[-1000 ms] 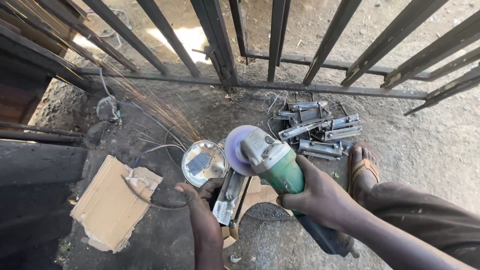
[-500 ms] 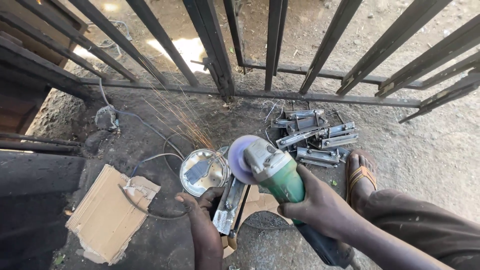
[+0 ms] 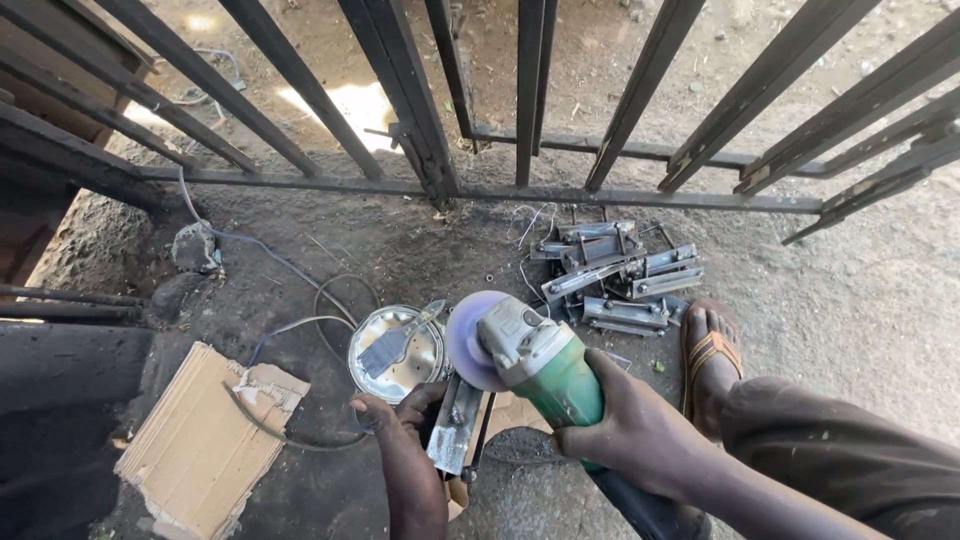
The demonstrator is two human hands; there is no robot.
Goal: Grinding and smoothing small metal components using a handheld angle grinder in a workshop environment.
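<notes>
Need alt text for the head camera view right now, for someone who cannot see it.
A person's right hand grips a green angle grinder, its disc over a metal piece that the left hand steadies on the dirt ground. Beside them sit an open tin with a brush, torn cardboard, a pile of metal latches and a sandalled foot, below a barred gate.

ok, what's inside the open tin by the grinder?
A paintbrush lies across the round tin, bristles on its shiny bottom. The grinder disc overlaps the tin's right rim; anything beneath the brush is hidden.
</notes>
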